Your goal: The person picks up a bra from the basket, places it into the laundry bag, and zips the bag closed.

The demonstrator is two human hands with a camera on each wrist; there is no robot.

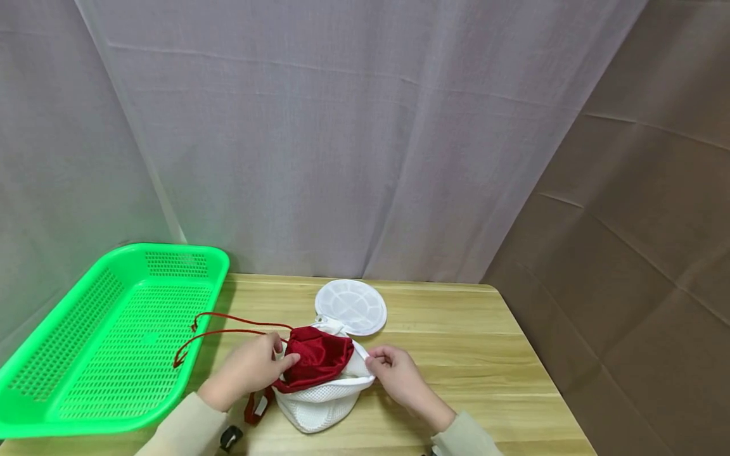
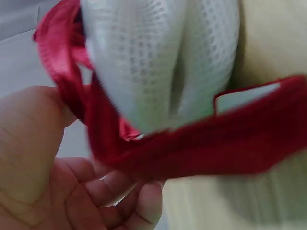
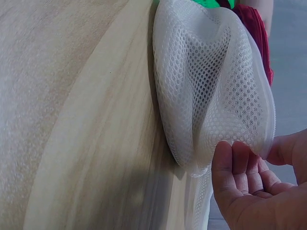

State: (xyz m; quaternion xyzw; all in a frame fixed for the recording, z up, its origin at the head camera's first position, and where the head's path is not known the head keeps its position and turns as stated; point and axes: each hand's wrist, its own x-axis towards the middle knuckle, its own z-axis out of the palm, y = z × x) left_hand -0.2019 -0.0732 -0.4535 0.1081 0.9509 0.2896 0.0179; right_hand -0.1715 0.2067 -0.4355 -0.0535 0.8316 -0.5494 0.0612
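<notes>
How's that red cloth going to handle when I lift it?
The red cloth will probably flop, being rumpled and creased. Its satiny sheen suggests it may be slippery. Its red cords could catch, since they trail over the green basket.

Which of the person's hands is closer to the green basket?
The left hand. It is just beside the basket, holding the red pouch; the right hand is farther away, across the pouch, pinching the white bag by its rim.

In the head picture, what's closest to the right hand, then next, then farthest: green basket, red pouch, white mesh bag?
1. White mesh bag: pinched by the right hand.
2. Red pouch: just left.
3. Green basket: far left.
</notes>
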